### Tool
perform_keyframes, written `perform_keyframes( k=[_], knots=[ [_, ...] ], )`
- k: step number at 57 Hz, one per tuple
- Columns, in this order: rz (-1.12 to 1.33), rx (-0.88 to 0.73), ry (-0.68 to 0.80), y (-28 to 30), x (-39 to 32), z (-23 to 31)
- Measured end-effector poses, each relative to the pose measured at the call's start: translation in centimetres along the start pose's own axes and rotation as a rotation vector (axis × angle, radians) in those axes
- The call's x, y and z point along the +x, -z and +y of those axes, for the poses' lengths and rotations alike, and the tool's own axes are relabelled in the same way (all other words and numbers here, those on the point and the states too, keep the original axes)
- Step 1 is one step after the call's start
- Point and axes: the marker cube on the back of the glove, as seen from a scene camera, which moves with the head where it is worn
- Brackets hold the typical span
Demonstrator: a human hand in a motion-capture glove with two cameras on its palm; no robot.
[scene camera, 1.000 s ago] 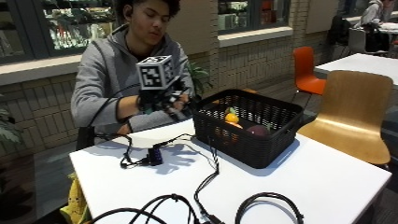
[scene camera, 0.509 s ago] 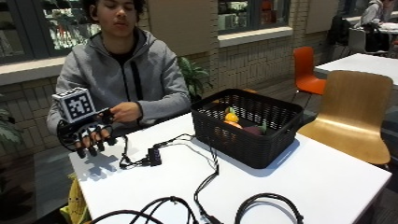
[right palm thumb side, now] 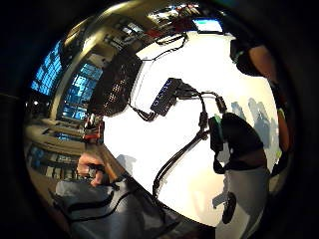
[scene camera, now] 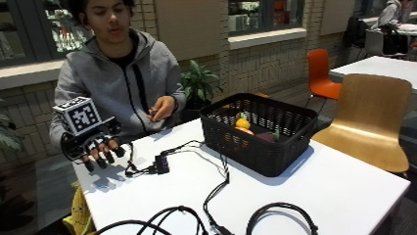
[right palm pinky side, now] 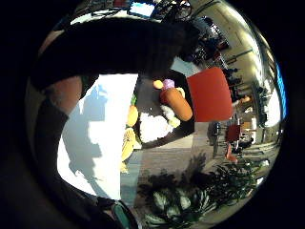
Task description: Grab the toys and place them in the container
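My gloved right hand [scene camera: 94,144] hovers over the left corner of the white table [scene camera: 338,191], fingers hanging down straight, holding nothing. The black mesh basket [scene camera: 261,147] stands mid-table, well to the hand's right, with an orange toy [scene camera: 242,123] and a dark red toy [scene camera: 264,137] inside. The little finger side palm view looks past the table's edge [right palm pinky side: 105,133] down at a dark tray [right palm pinky side: 150,95] holding several toys, among them a brown oblong toy [right palm pinky side: 177,105], a purple toy [right palm pinky side: 168,84] and a yellow toy [right palm pinky side: 132,116]. The person's bare hand [scene camera: 161,107] is held at the chest.
A black hub [scene camera: 161,163] and looping cables [scene camera: 215,196] lie on the table between hand and basket. A wooden chair [scene camera: 371,112] stands at the right, an orange chair [scene camera: 322,73] behind it. Something yellow [scene camera: 78,215] shows below the table's left corner.
The gloved hand swung from the basket's rim out to the table's left corner, empty, and now hovers there with fingers pointing down.
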Motion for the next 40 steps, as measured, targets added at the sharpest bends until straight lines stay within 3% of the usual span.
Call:
perform_keyframes(
  k=[15, 40],
  knots=[
    [0.025, 0.046, 0.029, 1.9, -2.6, -1.5],
    [-0.011, -0.006, 0.061, -0.2, -4.1, -6.7]
  ],
)
